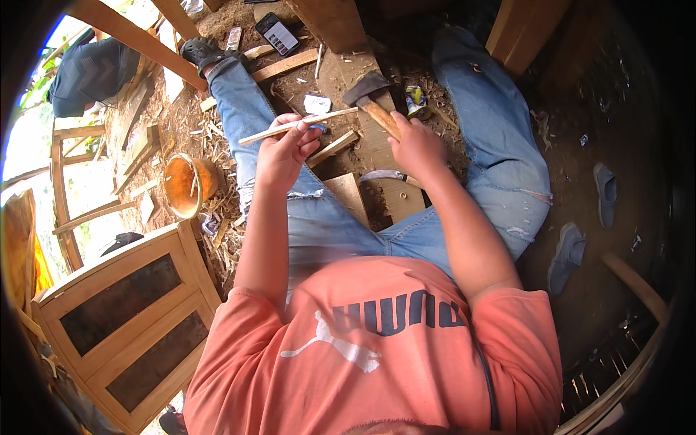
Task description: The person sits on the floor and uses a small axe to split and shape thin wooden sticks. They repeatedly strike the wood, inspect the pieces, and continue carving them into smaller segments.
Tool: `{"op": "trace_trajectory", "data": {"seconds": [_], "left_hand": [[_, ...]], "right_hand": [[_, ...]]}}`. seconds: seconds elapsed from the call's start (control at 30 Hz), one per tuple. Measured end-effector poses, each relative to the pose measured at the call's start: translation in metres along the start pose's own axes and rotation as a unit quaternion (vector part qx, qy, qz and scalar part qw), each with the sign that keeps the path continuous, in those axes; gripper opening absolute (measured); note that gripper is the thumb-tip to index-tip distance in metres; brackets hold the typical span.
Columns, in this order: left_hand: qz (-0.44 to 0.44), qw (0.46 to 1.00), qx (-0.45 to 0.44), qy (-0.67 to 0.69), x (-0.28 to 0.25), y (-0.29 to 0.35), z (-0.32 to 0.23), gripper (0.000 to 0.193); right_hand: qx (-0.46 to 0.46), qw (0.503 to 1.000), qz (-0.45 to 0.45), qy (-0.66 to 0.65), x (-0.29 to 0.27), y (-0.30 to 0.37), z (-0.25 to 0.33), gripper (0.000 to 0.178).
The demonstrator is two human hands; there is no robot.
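My left hand [284, 156] is closed around a thin, pale wooden stick [257, 135], pinched between thumb and fingers and held nearly level. The stick's right end comes close to the head of a hatchet [378, 118]. My right hand [420, 148] grips that hatchet by its wooden handle, with the dark metal head pointing up and left over a wooden plank [362, 65]. Between my legs, a curved-blade tool [383, 175] lies near my right wrist. A short wood offcut [333, 148] rests just right of my left hand.
Wood shavings surround my legs. An orange bucket [190, 185] stands at the left, near a panelled wooden piece [134, 326]. A phone [277, 34] lies at the far side. Grey shoes [567, 257] sit at the right. Another person in dark clothing [94, 72] is at the far left.
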State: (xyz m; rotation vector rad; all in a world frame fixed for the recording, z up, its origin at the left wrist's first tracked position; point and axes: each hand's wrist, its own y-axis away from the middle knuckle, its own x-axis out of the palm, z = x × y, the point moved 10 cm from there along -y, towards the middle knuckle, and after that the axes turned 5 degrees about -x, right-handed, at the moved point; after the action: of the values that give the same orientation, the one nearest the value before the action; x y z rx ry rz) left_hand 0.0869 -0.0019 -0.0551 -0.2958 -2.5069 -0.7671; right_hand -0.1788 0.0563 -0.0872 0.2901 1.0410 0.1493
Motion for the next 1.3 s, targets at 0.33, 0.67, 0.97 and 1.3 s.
{"op": "trace_trajectory", "data": {"seconds": [0.33,0.67,0.97,1.3], "left_hand": [[0.031,0.998,0.054,-0.014,0.042,0.024,-0.025,0.019],[0.069,0.995,0.07,-0.026,0.066,0.038,-0.033,0.021],[0.099,0.994,0.032,-0.045,0.086,0.027,-0.008,0.023],[0.133,0.989,0.003,0.07,0.108,0.014,-0.006,0.018]], "right_hand": [[0.017,0.999,0.051,-0.003,0.027,-0.002,-0.013,0.06],[-0.038,0.983,-0.082,-0.162,-0.031,-0.001,0.008,0.044],[-0.118,0.793,-0.077,-0.592,-0.079,0.037,0.035,0.023],[-0.16,0.816,-0.191,-0.522,-0.128,0.049,0.02,0.017]]}}
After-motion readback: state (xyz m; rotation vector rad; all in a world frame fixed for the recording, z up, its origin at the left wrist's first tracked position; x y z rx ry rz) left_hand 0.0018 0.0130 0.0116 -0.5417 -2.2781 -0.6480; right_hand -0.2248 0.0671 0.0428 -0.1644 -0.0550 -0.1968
